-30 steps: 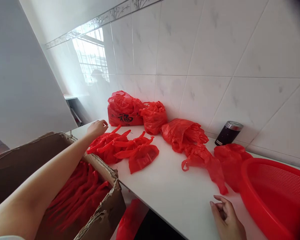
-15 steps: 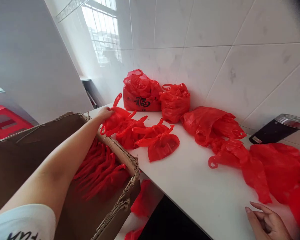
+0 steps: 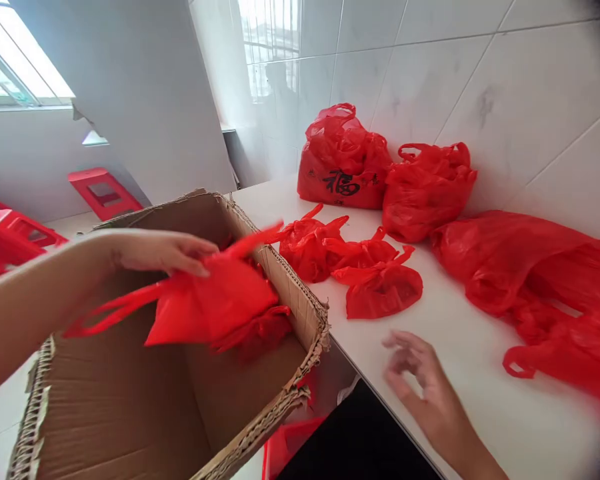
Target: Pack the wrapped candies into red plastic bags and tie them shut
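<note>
Red thin-plastic knotted bag is hanging over the open brown cardboard box, pinched only lightly under the left hand fingers, so it is risking slipping loose, while the right hand fingers are hovering apart above the white table.

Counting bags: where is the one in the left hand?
In the head view, left of centre: the red bag hangs from the left hand over the open cardboard box.

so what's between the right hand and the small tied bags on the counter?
Bare white counter between right hand and nearest tied bag, head view.
</note>
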The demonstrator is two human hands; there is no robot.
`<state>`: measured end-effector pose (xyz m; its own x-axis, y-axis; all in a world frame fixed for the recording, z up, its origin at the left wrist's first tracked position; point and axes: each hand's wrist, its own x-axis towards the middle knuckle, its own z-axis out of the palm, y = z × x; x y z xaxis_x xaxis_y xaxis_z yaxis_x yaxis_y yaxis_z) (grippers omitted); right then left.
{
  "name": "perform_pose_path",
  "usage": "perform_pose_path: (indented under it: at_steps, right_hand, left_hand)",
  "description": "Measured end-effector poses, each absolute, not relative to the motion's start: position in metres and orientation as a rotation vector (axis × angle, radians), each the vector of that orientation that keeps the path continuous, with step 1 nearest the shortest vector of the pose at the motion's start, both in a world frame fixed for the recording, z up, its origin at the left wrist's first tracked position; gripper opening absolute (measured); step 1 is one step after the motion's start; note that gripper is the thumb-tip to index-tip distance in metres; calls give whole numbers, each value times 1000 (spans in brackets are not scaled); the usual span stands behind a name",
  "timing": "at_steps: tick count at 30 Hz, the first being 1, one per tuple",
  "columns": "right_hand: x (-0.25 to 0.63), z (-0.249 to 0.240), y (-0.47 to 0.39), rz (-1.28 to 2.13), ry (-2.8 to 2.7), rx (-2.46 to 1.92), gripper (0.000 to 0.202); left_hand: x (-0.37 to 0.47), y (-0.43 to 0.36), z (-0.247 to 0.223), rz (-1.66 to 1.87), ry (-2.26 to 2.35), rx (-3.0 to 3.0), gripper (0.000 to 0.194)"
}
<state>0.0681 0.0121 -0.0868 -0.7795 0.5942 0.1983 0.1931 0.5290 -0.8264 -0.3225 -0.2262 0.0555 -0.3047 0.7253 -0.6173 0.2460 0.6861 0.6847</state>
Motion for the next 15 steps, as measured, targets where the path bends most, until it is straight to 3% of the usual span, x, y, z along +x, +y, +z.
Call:
perform_pose_path:
  at_steps: [3,7,11,15]
  right_hand:
    - [17,-78,0,1037,-2575,-74,63]
    - [-12,-98,-1,812,-2622,140,76]
    - [-15,-113,1,761,-2609,123,64]
    - [-14,-110,2,791,-2589,120,55]
  left_hand:
    - [-298,-229,-14,370,1757,719,23]
    - [-267,-216,-117,324,1862,731,19]
    - [-257,-208,-183,307,2063,761,31]
    - [-261,-206,-207,331,2199,784,34]
